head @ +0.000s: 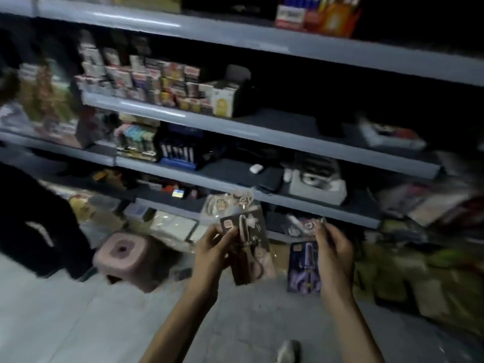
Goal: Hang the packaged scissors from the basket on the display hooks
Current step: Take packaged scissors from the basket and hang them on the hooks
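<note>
The view is blurred and dim. My left hand [213,251] grips a dark card pack of scissors with pale handles [250,247], held upright in front of the lowest shelf. My right hand [334,254] pinches the top of a second pack, a blue card with purple-handled scissors [305,268], which hangs down from my fingers. The two packs are side by side and apart. No basket or display hooks can be made out.
Grey shelves [262,134] full of small boxed goods rise ahead. A pink stool [125,254] stands on the floor at lower left. A person in dark clothing [31,226] is at the left edge. Bagged goods [419,271] pile up at lower right.
</note>
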### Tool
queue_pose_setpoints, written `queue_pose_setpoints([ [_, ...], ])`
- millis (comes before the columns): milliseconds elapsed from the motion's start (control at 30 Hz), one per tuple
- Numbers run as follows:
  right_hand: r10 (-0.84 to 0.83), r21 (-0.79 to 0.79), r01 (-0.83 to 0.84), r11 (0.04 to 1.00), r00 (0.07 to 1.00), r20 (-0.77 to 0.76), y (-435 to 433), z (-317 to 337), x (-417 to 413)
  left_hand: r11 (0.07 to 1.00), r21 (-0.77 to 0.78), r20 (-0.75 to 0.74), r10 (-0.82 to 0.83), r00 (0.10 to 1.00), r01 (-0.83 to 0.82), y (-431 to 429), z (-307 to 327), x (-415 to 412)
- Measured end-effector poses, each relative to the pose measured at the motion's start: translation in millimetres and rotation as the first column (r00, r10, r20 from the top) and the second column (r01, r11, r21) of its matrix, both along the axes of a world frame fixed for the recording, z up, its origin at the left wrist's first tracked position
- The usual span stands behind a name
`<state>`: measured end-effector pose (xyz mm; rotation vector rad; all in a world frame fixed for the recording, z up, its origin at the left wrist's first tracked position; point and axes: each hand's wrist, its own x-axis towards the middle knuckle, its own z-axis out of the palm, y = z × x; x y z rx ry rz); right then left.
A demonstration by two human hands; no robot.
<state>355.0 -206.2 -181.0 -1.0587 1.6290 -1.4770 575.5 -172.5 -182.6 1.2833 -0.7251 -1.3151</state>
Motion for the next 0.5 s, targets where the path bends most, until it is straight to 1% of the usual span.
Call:
queue_pose_setpoints([
  [67,-0.089,-0.027,0.089,0.996,0.996,-0.016,10.8,8.3,-47.4,0.994,-0.025,0.0,-0.109,0.994,0.109,-12.9,4.2,-41.2],
  [133,-0.147,-0.045,0.144,0.988,0.988,-0.054,16.9,12.3,-80.1,0.983,-0.052,0.011,-0.178,0.984,0.179,-22.3,9.7,-69.9],
  [200,-0.229,-0.074,0.224,0.972,0.971,-0.067,22.4,17.2,-125.7,0.954,-0.093,0.036,-0.283,0.958,0.286,-33.1,17.0,-112.1],
  [300,-0.315,-0.118,0.306,0.945,0.946,-0.073,26.9,30.1,-186.8,0.907,-0.136,0.057,-0.395,0.917,0.4,-47.3,29.7,-176.4],
  [433,-0.371,-0.107,0.363,0.926,0.927,-0.057,23.7,37.3,-267.8,0.868,-0.202,0.081,-0.448,0.89,0.455,-66.3,51.3,-265.4],
  [500,-0.421,-0.082,0.423,0.903,0.906,0.037,15.8,42.5,-306.4,0.857,-0.23,0.115,-0.446,0.887,0.461,-76.5,60.7,-306.3],
])
